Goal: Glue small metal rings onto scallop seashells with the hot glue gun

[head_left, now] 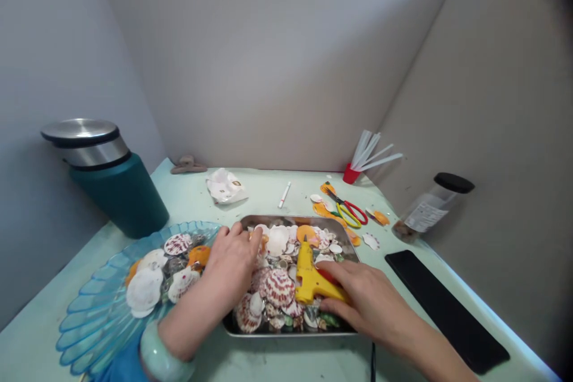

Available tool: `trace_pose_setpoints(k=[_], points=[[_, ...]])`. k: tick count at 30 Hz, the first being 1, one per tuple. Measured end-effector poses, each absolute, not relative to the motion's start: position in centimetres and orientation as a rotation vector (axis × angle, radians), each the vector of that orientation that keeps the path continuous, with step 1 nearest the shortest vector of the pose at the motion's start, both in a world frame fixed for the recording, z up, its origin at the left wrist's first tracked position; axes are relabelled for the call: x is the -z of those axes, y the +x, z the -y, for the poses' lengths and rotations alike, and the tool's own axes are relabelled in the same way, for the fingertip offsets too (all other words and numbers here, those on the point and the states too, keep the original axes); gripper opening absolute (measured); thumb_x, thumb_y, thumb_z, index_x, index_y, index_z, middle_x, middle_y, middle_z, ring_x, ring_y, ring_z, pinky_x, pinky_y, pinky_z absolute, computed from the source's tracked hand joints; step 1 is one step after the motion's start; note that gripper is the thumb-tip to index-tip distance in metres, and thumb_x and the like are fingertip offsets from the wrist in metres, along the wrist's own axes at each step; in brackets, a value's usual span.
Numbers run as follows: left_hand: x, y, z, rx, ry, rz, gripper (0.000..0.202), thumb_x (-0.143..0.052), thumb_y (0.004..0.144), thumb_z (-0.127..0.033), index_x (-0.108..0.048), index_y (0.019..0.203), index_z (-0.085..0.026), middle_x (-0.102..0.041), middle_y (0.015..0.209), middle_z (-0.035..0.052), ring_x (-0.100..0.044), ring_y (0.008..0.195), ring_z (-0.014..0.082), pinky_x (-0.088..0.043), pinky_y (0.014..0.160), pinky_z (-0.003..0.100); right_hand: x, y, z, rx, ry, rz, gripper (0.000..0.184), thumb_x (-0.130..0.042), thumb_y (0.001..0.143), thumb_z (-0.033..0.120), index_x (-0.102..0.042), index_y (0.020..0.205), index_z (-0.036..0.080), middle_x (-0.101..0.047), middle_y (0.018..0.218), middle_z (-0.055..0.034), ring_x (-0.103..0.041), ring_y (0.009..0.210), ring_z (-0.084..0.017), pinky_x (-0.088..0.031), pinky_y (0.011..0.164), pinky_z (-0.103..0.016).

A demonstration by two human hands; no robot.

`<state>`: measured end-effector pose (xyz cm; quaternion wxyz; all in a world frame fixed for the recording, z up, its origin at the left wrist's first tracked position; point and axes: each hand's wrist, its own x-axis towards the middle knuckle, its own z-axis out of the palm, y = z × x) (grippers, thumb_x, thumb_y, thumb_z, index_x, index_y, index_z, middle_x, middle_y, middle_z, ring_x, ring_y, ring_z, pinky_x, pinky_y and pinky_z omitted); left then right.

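Observation:
A metal tray point(286, 332) full of seashells sits at the table's middle front. My left hand point(231, 262) reaches into the tray's left side, fingers curled down among the shells; what they hold is hidden. My right hand point(362, 301) is wrapped round the handle of a yellow glue gun point(308, 277), which lies over the shells with its nozzle pointing away from me. To the left, a blue scalloped glass plate point(96, 322) carries several shells glued or laid in a cluster point(154, 277).
A teal bottle with a steel lid point(111, 182) stands at the left. Red-and-yellow scissors point(349, 210), a red cup of glue sticks point(353, 172), a marker point(285, 194), crumpled paper point(225, 186), a tilted jar point(427, 209) and a black pad point(443, 307) lie around.

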<state>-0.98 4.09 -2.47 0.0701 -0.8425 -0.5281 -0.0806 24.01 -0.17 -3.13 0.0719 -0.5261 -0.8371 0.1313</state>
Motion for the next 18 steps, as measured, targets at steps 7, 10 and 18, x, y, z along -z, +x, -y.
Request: trace_pose_setpoints(k=[7, 10, 18], points=[[2.4, -1.4, -4.3, 0.12, -2.574, 1.583, 0.057, -0.051, 0.074, -0.01, -0.044, 0.131, -0.007, -0.069, 0.092, 0.0134, -0.053, 0.093, 0.0312, -0.039, 0.082, 0.044, 4.0, 25.2, -0.5, -0.882, -1.477, 1.978, 0.041, -0.051, 0.09, 0.041, -0.047, 0.128, 0.025, -0.062, 0.09, -0.0036, -0.058, 0.08, -0.02, -0.043, 0.072, -0.032], [1.3, -1.7, -4.4, 0.332, -2.593, 1.695, 0.057, -0.05, 0.083, -0.022, -0.036, 0.137, -0.011, -0.066, 0.099, 0.013, -0.053, 0.098, 0.0309, -0.041, 0.084, 0.044, 4.3, 25.3, -0.8, -1.299, -1.28, 1.484, 0.037, -0.048, 0.091, 0.046, -0.048, 0.12, 0.023, -0.053, 0.076, 0.0011, -0.052, 0.063, -0.014, -0.041, 0.06, -0.027], [0.8, -1.7, -4.3, 1.081, -2.84, 2.0, 0.059, -0.054, 0.085, -0.032, -0.028, 0.138, -0.026, -0.062, 0.116, 0.0064, -0.058, 0.104, 0.0222, -0.045, 0.091, 0.04, 3.8, 23.0, -1.7, -1.48, -1.106, 1.209, 0.041, -0.064, 0.08, 0.048, -0.055, 0.107, 0.019, -0.042, 0.062, 0.0065, -0.039, 0.049, -0.007, -0.037, 0.047, -0.021]])
